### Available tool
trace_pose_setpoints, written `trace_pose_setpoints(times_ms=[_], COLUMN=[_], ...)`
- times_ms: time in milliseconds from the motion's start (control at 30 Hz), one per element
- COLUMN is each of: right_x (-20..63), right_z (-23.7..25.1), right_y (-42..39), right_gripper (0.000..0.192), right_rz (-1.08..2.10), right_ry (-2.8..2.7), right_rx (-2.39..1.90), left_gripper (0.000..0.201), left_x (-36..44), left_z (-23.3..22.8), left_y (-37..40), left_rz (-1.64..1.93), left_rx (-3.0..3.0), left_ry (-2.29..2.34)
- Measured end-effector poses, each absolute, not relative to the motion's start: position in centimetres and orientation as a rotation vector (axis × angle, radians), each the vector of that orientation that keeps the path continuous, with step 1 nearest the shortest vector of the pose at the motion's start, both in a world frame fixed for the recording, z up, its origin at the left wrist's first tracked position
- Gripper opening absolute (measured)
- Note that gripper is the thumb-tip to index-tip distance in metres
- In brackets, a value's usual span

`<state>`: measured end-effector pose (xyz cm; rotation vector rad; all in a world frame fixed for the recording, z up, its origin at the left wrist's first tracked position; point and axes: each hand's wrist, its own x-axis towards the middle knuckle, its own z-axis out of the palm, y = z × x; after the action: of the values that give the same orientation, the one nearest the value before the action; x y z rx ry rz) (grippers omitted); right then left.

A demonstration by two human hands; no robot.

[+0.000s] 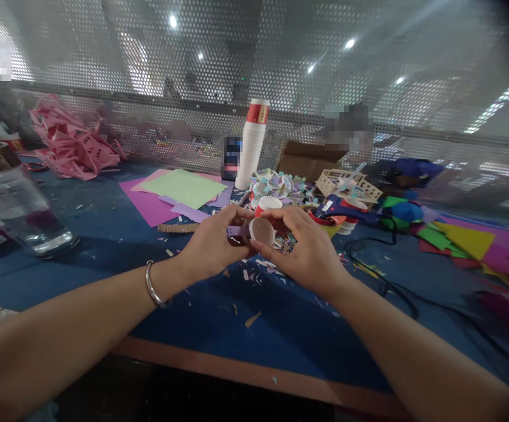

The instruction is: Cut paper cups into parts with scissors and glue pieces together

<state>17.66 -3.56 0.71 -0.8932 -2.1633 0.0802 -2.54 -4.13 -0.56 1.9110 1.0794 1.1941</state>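
both hands are meeting above the blue table [82, 246]. the right hand [309, 249] is gripping a small paper cup [262, 230] turned on its side, its base facing the camera. the left hand [213, 243] is pinching a purple paper strip [238, 231] against the cup's side. a silver bracelet [154, 286] is circling the left wrist. paper scraps [258, 272] are lying just below the hands. a stack of paper cups [253, 143] is standing behind, with coloured sheets [179, 190] lying to its left.
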Motion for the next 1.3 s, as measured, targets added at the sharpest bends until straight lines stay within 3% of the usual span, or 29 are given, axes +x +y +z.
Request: trace_pose_setpoints(times_ms=[300, 733, 1033, 1300], right_x=[17.7, 17.8, 17.5, 17.6], right_z=[1.0, 1.2, 1.0, 1.3], right_y=[-4.0, -3.7, -3.8, -3.9], right_gripper=[0.037, 0.035, 0.015, 0.015], right_rz=[0.124, 0.246, 0.317, 0.378], right_ry=[-2.166, -2.161, -2.178, -2.187], right_rx=[-0.908, -0.973, -0.871, -0.940], left_gripper=[0.039, 0.046, 0.048, 0.046], left_x=[-2.2, -2.2, -2.2, -2.4], left_z=[0.4, -0.9, -0.9, -1.2], left_y=[-5.4, -4.6, -4.3, -4.5], left_rz=[1.188, 1.125, 1.149, 1.126], left_rx=[1.928, 1.645, 1.569, 1.614], left_ry=[1.134, 1.058, 1.038, 1.009])
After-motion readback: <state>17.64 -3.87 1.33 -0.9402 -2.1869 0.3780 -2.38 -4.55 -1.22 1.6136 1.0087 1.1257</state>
